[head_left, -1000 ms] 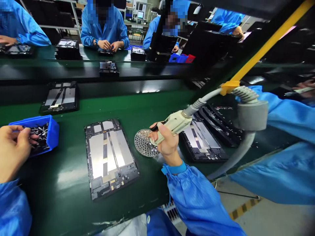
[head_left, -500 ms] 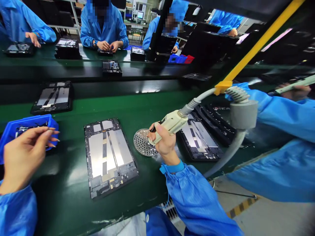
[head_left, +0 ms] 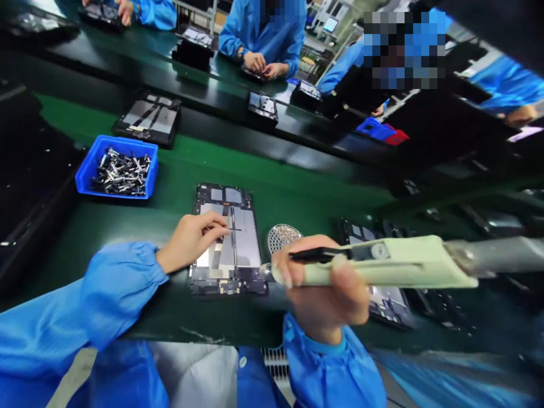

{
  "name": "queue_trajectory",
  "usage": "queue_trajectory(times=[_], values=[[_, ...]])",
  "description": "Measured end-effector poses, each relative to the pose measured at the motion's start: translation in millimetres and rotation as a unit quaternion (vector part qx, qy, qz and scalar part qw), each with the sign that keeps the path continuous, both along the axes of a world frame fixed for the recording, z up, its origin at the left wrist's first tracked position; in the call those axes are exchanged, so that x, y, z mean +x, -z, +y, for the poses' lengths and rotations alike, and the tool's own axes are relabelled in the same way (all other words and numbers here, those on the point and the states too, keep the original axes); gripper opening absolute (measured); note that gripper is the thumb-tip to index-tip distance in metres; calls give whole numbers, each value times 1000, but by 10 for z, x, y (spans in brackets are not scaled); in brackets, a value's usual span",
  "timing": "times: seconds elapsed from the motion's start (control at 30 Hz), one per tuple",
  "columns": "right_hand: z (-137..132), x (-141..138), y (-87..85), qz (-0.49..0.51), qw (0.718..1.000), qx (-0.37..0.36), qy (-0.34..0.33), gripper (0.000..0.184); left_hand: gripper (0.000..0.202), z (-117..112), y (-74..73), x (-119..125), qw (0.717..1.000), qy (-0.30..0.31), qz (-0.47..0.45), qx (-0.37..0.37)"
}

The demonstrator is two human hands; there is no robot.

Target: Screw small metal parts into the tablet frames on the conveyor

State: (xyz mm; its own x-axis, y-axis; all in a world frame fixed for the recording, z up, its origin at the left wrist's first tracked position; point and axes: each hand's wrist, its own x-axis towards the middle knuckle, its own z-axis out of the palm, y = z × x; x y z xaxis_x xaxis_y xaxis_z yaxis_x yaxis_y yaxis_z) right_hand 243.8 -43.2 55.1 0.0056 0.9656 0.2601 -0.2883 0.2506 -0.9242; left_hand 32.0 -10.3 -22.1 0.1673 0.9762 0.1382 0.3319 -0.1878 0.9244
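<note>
- Two hands are at work; your left hand (head_left: 189, 241) pinches a thin dark part (head_left: 234, 229) just above the open tablet (head_left: 249, 241) on the green belt (head_left: 191, 164);
- your right hand (head_left: 329, 292) is wrapped around the electric screwdriver (head_left: 382, 262), held level; its tip end lies near the screw dish (head_left: 284, 237);
- the blue bin (head_left: 88, 165) stands well to the left.

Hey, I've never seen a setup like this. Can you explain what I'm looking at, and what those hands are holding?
No machine here: a camera worn on a person's head looks down at their own two bare hands. The left hand pinches a thin dark sliver over an opened tablet on the green bench. The right hand has its grip closed around a pale powered screwdriver. Beside the tablet sits a round perforated dish of screws; farther left, a blue bin of small metal parts. People in blue coats work opposite.
</note>
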Motion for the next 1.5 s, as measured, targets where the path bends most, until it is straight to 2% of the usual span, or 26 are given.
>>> queue_trajectory(times=[0.13,0.33,0.5,0.6,0.7,0.8,0.9,1.0,1.07,1.2,1.33,1.4,1.5], values=[[-191,-350,73,-4,997,-36,-73,31,9,-64,90,139,998,29,42,37],[-186,-381,162,-20,994,-50,-93,31,10,-86,176,184,995,24,76,54],[-213,-383,131,-39,991,-34,-122,30,13,-86,82,255,992,42,106,56],[-222,-400,154,-45,990,-30,-130,30,14,-78,9,323,984,100,143,42],[-230,-414,182,-41,991,-22,-124,30,11,-67,-13,362,978,140,154,-2],[-258,-398,117,-35,991,-12,-127,29,7,-53,3,361,983,132,129,-24],[-268,-291,-62,-42,992,-5,-122,34,4,-42,19,337,986,130,106,-21],[-186,-71,-204,-49,995,29,-77,38,3,-46,13,304,988,134,77,-15],[-74,117,-205,-35,997,60,-19,36,5,-52,-3,280,989,132,59,-14],[178,499,-12,-19,993,63,96,37,17,-24,-51,251,994,105,32,6],[310,735,242,-7,988,27,152,38,22,105,-107,219,998,65,8,19],[343,789,332,3,985,14,173,37,22,227,-134,168,1000,15,22,7],[391,837,403,13,978,-12,206,39,27,461,-177,59,993,-107,51,-23]])
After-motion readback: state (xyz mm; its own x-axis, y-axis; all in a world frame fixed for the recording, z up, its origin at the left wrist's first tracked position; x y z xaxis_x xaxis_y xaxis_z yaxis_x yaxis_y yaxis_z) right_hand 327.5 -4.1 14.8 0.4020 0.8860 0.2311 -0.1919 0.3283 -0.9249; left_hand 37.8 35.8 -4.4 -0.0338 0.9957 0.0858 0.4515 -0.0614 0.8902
